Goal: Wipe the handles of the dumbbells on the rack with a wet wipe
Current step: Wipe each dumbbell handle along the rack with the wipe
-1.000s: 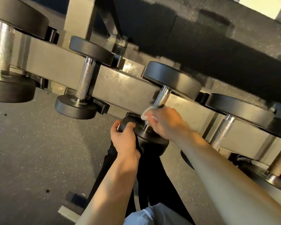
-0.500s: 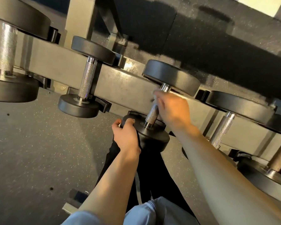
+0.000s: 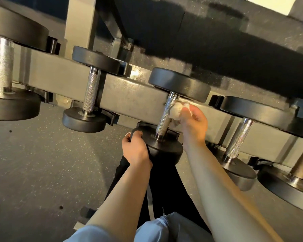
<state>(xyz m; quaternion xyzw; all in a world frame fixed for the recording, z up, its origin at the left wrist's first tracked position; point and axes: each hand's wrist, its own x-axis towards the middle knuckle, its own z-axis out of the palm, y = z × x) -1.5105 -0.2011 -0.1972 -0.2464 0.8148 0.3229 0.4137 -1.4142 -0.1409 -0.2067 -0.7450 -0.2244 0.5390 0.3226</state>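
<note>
A dumbbell with black round heads and a knurled chrome handle [image 3: 164, 117] lies across the grey rack beam [image 3: 129, 95] in the middle of the view. My right hand [image 3: 193, 122] pinches a crumpled white wet wipe [image 3: 176, 110] against the right side of that handle, near its far end. My left hand [image 3: 136, 151] grips the left rim of the dumbbell's near head [image 3: 164, 149], fingers curled over the edge. More dumbbells rest on the beam to either side: one to the left [image 3: 91, 95] and one to the right [image 3: 238, 137].
A large dumbbell [image 3: 3, 63] sits at the far left and another big one [image 3: 287, 186] at the lower right. A dark upper rack shelf [image 3: 217, 32] overhangs the row. Speckled rubber floor [image 3: 42, 163] lies to the left. My dark trousers [image 3: 164, 189] stand below the dumbbell.
My right hand slid the wipe from the near end of the handle up to the far end, then turned so the wipe now shows at the handle's right side. My left hand stayed.
</note>
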